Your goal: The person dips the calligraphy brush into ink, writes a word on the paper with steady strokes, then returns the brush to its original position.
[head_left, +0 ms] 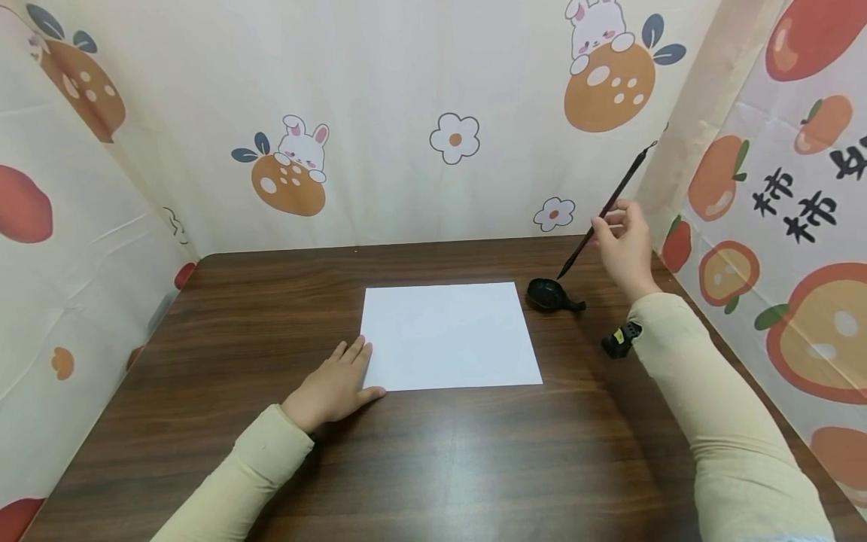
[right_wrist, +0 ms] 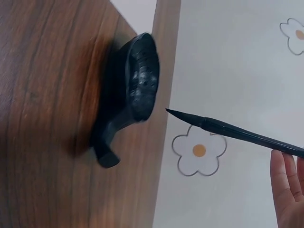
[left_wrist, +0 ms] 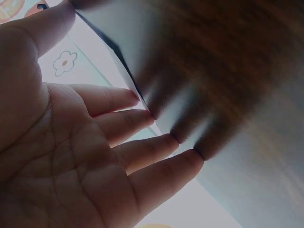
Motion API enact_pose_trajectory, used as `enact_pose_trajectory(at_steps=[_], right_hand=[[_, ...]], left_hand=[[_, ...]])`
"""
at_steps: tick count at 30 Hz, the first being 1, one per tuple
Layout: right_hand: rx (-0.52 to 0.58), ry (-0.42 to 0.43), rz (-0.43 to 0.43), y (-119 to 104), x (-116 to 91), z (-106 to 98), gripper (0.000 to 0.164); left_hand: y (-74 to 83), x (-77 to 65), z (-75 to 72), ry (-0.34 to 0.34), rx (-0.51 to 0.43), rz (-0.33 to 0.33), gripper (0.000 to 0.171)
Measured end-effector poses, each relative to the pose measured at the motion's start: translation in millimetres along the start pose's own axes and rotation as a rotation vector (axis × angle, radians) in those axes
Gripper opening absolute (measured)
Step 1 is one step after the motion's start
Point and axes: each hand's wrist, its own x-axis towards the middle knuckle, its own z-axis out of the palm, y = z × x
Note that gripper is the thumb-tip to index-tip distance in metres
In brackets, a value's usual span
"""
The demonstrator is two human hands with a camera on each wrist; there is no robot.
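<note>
My right hand (head_left: 625,245) pinches a dark calligraphy brush (head_left: 603,214) by its shaft, the handle leaning up to the right. In the right wrist view the brush's black pointed tip (right_wrist: 185,117) hangs just beyond the rim of a small black ink dish (right_wrist: 142,78), apart from it. That dish, with a stubby handle, stands on the table right of a white sheet of paper (head_left: 450,339). My left hand (head_left: 336,380) lies palm down with fingers spread, fingertips and thumb at the sheet's left edge. The left wrist view shows its straight fingers (left_wrist: 166,178) touching the tabletop.
A brown wood-grain table (head_left: 433,467) carries the paper and dish. Pale curtains (head_left: 386,90) printed with fruit, rabbits and flowers hang behind it and along both sides. A black wrist camera (head_left: 619,340) sits at my right cuff.
</note>
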Motion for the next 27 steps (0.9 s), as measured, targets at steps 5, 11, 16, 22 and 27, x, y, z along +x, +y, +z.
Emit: enact_pose_trajectory(at_steps=[5, 11, 16, 22, 27], right_hand=[[0.042, -0.009, -0.052, -12, 1, 5, 0.028], [0.104, -0.049, -0.096, -35, -1, 16, 0.023], [0.128, -0.1, -0.121, -53, -4, 27, 0.024], [0.149, -0.152, -0.15, -72, -6, 41, 0.025], [0.155, -0.188, -0.178, -86, -9, 55, 0.031]], left_hand=[[0.1, 0.1, 0.5, 0.004, 0.001, -0.003, 0.081], [0.7, -0.1, 1.3, 0.013, -0.001, -0.009, 0.081], [1.0, -0.2, 2.9, 0.017, -0.009, -0.02, 0.082], [1.2, 0.0, 4.5, 0.019, -0.013, -0.021, 0.082], [1.5, 0.5, 5.2, 0.02, -0.023, -0.028, 0.082]])
